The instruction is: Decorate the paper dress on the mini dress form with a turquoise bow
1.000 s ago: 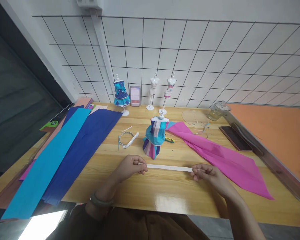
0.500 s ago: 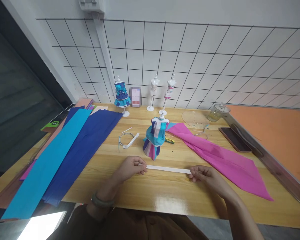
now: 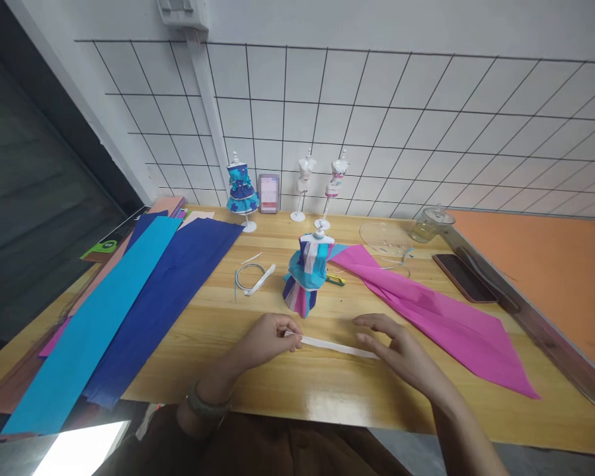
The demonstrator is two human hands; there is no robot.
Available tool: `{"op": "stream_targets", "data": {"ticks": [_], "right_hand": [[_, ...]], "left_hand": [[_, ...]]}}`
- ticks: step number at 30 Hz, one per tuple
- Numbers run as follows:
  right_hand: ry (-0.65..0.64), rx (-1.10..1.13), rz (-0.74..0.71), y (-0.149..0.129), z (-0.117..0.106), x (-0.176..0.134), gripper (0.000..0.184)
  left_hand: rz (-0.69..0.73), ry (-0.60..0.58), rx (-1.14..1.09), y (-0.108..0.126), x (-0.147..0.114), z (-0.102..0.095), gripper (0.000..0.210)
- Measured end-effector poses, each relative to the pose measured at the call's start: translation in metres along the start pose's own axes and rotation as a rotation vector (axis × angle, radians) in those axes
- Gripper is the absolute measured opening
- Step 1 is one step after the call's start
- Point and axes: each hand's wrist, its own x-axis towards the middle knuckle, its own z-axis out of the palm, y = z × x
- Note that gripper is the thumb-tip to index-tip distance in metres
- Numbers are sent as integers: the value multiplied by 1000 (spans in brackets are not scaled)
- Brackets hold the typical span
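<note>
My left hand (image 3: 272, 338) pinches one end of a narrow white strip (image 3: 334, 345), which looks like paper, low over the front of the table. The strip runs to the right, and its far end passes behind my right hand (image 3: 396, 347). That hand is open, thumb and fingers apart. Just beyond the strip stands a small dress-form mannequin (image 3: 309, 268) in a dress of turquoise, purple, white and pink pieces. Behind it lies a yellow-green utility knife (image 3: 336, 280). Left of the mannequin are a coiled wire (image 3: 250, 276) and a folded white strip (image 3: 260, 280).
Pink paper (image 3: 436, 311) spreads on the right, near a dark phone (image 3: 465, 277) and a lidded glass jar (image 3: 429, 225). Turquoise (image 3: 99, 317) and dark blue sheets (image 3: 173, 297) cover the left. A dressed mannequin (image 3: 242, 188) and two white mannequins (image 3: 305, 177) stand at the back.
My right hand has let go of the strip's right end and opened. My left hand has moved slightly right with its end, and the strip now slants down to the right.
</note>
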Motion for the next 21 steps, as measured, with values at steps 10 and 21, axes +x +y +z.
{"op": "stream_targets", "data": {"ticks": [10, 21], "right_hand": [[-325, 118, -104, -50, 31, 16, 27], [-243, 2, -118, -68, 16, 16, 30]], "left_hand": [[83, -38, 70, 16, -7, 1, 16], [116, 78, 50, 31, -17, -8, 20]]}}
